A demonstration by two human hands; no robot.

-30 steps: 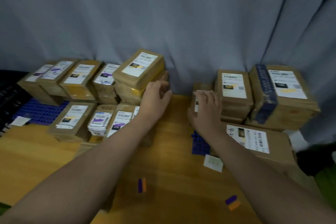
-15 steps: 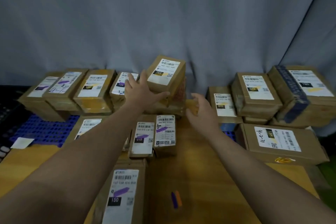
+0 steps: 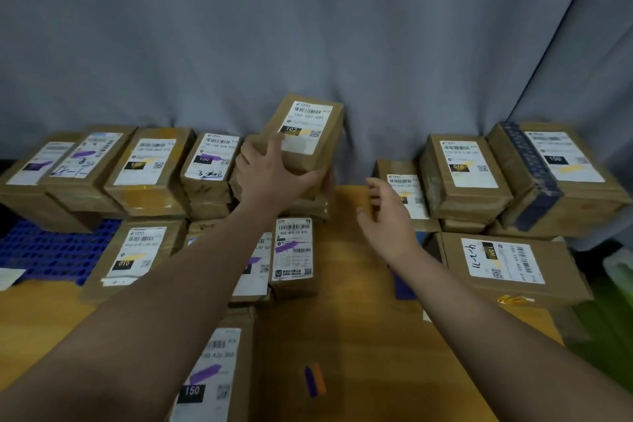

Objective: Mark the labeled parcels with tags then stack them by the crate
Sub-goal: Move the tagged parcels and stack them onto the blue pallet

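A brown parcel labelled 102 tilts above the middle stack at the back, and my left hand grips its lower edge, thumb under, fingers over its left side. My right hand hovers open just right of it, holding nothing. Labelled parcels with purple or yellow marks lie in rows on the left and right. A purple and orange tag pair lies on the wooden table.
A blue plastic crate lies flat at the left under the parcels. A large flat parcel sits at the right. A parcel labelled 150 lies near the front. A grey curtain hangs behind everything.
My left hand has lifted the 102 parcel higher and tilted it up off the stack. My right hand has drawn away from the right boxes and opened beside it.
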